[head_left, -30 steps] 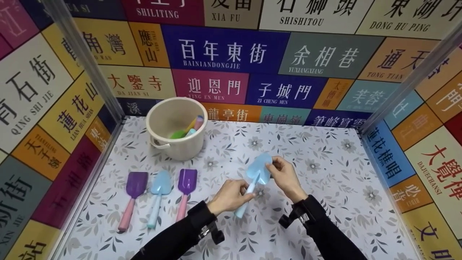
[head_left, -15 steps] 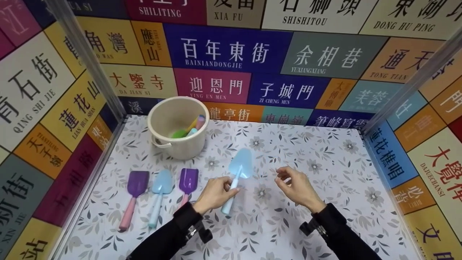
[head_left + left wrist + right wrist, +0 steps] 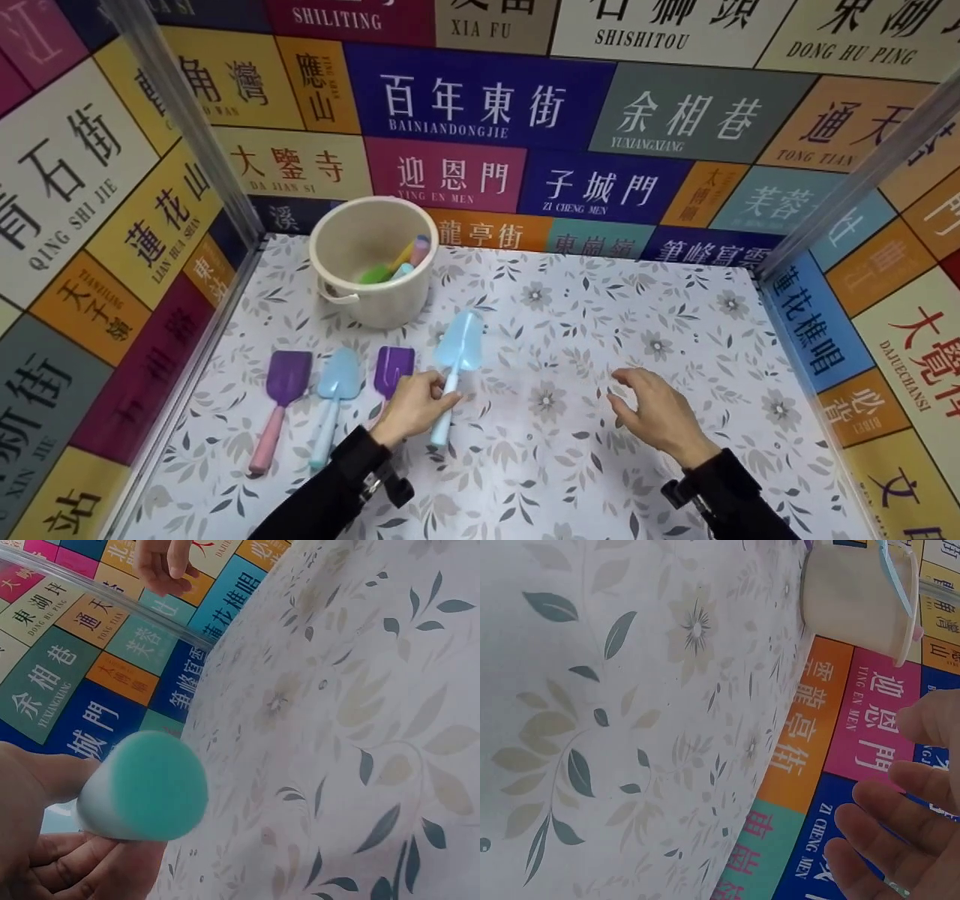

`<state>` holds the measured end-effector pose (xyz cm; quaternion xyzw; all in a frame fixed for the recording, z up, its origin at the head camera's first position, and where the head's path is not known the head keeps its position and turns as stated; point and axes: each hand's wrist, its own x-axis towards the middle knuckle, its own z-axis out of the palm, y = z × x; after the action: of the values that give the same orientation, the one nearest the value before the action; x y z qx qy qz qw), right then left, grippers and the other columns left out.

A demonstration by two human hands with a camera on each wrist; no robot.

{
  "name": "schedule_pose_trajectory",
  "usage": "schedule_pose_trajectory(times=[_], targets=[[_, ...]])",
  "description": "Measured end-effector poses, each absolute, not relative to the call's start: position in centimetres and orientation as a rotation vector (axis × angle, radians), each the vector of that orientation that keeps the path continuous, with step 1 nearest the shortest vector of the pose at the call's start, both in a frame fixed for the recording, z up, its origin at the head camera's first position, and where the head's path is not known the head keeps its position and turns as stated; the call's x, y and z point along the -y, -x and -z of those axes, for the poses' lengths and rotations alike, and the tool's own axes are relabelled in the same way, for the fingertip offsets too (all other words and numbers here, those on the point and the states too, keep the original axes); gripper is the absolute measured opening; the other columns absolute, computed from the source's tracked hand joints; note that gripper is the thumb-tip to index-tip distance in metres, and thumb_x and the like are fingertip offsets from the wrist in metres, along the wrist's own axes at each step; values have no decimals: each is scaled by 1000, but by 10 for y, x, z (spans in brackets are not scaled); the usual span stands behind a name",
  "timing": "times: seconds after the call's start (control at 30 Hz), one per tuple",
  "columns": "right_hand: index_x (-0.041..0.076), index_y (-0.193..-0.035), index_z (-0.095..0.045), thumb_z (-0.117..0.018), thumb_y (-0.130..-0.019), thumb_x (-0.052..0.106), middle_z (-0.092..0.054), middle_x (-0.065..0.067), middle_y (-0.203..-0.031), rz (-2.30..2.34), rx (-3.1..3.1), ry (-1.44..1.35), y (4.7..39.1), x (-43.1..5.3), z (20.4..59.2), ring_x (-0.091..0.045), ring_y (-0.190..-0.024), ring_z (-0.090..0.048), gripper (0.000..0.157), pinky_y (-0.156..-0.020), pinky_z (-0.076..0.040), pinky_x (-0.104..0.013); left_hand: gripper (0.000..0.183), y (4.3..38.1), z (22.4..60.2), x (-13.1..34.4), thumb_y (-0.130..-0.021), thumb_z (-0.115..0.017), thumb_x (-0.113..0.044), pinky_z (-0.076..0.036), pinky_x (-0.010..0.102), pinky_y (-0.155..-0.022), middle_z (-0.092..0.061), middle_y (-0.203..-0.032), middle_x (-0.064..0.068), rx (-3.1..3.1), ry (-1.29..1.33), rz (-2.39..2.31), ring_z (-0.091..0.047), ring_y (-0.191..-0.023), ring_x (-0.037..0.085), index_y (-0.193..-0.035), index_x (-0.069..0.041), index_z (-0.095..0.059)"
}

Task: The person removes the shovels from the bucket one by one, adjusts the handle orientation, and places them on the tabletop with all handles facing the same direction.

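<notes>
My left hand (image 3: pixel 412 405) pinches the pale blue handle of a light blue toy trowel (image 3: pixel 459 341), blade pointing away from me. In the left wrist view the round teal end of the trowel's handle (image 3: pixel 161 786) faces the camera, between thumb and fingers. Just left of that hand lies a purple shovel (image 3: pixel 393 369), its pink handle mostly hidden behind the hand. Further left are another light blue trowel (image 3: pixel 339 375) and a purple shovel with a pink handle (image 3: pixel 288 376). My right hand (image 3: pixel 660 412) holds nothing, fingers loosely spread, over the right side of the table.
A cream bucket (image 3: pixel 375 307) stands at the back left, with green, yellow, blue and pink pieces inside. A floral cloth (image 3: pixel 570 465) covers the table. Printed panels (image 3: pixel 480 97) with street names wall in the back and both sides.
The right hand has let go of the trowel's blade and drawn away to the right. My left hand has carried the trowel left, close to the laid-out row.
</notes>
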<state>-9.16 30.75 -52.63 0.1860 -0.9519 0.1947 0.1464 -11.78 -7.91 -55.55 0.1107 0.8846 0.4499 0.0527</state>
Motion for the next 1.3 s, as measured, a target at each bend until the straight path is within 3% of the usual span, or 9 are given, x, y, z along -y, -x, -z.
schedule_pose_trajectory(times=[0.3, 0.57, 0.7, 1.3], targets=[[1, -114, -71, -84, -86, 7, -75, -15, -104, -476, 2712, -527, 84, -319, 532, -31, -94, -73, 31, -74, -62, -46, 22, 110, 583, 84, -96, -78, -22, -47, 21, -51, -68, -74, 3, -2599, -207, -1315, -56, -59, 8, -97, 0, -73], [1, -112, -70, -84, -87, 10, -74, -16, -104, -413, 2771, -493, 82, -319, 536, -32, -93, -72, 30, -71, -61, -46, 25, 113, 602, 81, -95, -77, -23, -39, 23, -52, -52, -65, -5, -2634, -131, -1226, -47, -58, 10, -81, -4, -68], [1, -114, -71, -84, -89, 11, -74, -16, -106, -411, 2806, -487, 81, -320, 538, -32, -92, -72, 30, -69, -61, -45, 26, 117, 608, 82, -94, -77, -23, -39, 22, -51, -52, -63, -4, -2638, -111, -1200, -48, -57, 11, -78, -4, -67], [3, -107, -71, -84, -87, 15, -73, -13, -100, -270, 2811, -577, 80, -324, 546, -28, -81, -68, 27, -67, -59, -43, 32, 129, 607, 76, -95, -77, -29, -43, 23, -51, -58, -68, 1, -2562, 54, -1073, -53, -59, 14, -76, -7, -63]])
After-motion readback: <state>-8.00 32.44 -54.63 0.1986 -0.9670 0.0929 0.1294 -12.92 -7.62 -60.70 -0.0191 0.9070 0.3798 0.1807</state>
